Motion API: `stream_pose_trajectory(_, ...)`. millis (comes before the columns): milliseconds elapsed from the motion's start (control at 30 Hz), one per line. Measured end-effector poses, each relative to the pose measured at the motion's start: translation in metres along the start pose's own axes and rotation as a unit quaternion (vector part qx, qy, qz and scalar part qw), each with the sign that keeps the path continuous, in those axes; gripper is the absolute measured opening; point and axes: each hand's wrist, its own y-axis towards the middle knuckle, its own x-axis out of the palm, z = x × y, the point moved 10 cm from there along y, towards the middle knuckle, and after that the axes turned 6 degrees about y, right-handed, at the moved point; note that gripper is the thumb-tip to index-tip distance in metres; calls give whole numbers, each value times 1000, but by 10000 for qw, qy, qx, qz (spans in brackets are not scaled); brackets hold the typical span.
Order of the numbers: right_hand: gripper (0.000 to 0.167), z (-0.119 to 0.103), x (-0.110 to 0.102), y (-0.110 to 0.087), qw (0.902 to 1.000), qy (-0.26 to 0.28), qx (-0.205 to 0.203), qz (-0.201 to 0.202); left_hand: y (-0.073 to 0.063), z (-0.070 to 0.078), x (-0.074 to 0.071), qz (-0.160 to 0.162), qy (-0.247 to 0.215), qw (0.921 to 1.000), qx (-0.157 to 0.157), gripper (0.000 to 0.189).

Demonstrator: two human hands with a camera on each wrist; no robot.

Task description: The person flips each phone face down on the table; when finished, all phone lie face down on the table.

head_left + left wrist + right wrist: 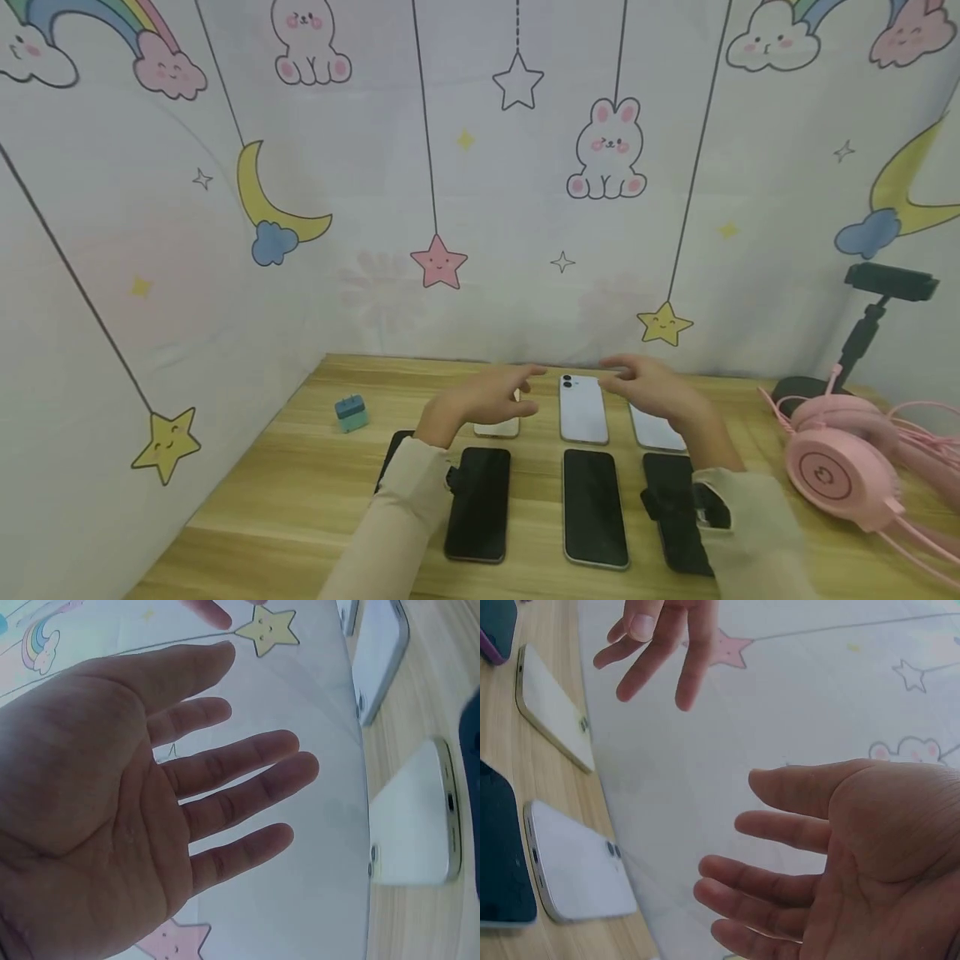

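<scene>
Both hands hover over the far part of the wooden table, holding nothing. My left hand has its fingers spread and loosely bent, above a cream phone it partly hides. In the left wrist view its palm and fingers stand apart from every phone. My right hand faces it, fingers extended, over a white phone. Between the hands lies a pale phone with its camera side up. Nearer me, several black-screened phones form a row, including one by the left wrist and a middle one.
Pink headphones lie at the right, before a black stand. A small blue-teal block sits at the back left. A white patterned curtain rises behind the wooden table.
</scene>
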Motion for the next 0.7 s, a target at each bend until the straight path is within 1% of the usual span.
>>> stream_pose_trajectory(133,52,-13,15,4,9998,45,-95,-170,-10,-17,-1,-75,-184,9997,-112,59)
stream_pose_trajectory(200,50,-19,23,7,9996,79,-112,-245,-14,-23,-2,-82,-224,9996,-154,59)
stream_pose_trajectory(267,48,-27,32,10,9993,82,-162,-315,-21,-30,-5,-73,-221,9995,-222,58)
stream_pose_trajectory(333,46,-33,40,14,9991,71,-212,-366,-27,-36,-7,-62,-99,9995,-295,58)
stream_pose_trajectory(500,44,-45,61,22,9981,136,-315,-511,-44,-46,-11,-144,120,9988,-453,57)
stream_pose_trajectory(700,41,-51,83,28,9971,138,-405,-624,-57,-55,-12,-190,154,9982,-543,55)
